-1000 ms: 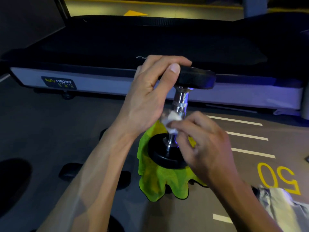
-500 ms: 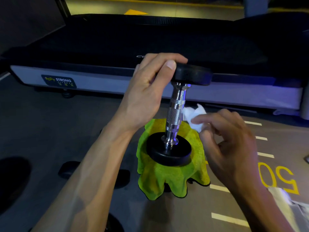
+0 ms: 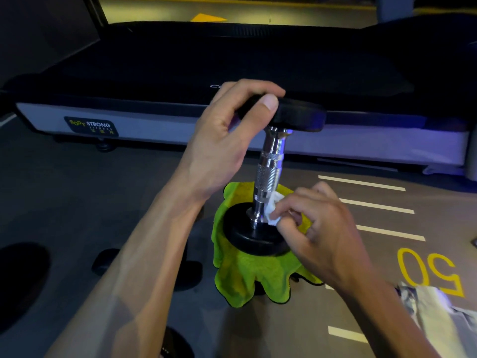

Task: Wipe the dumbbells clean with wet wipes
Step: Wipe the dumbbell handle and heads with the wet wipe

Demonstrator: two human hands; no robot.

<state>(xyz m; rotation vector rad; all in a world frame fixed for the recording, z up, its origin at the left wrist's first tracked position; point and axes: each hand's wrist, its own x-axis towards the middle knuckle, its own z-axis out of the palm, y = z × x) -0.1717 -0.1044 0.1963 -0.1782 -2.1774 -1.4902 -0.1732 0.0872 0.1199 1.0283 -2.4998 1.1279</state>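
The left hand grips the upright dumbbell's top plate, hiding its near edge, while below it the right hand pinches a wipe against the bar's base, fingertips hidden.

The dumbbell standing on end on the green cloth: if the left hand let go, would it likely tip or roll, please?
Probably tippy: the dumbbell stands upright on soft cloth, steadied by the left hand. Its round heads suggest it would roll. Likely heavy.

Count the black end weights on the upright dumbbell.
2: the top weight gripped by the left hand, the bottom weight resting on the green cloth. None hidden.
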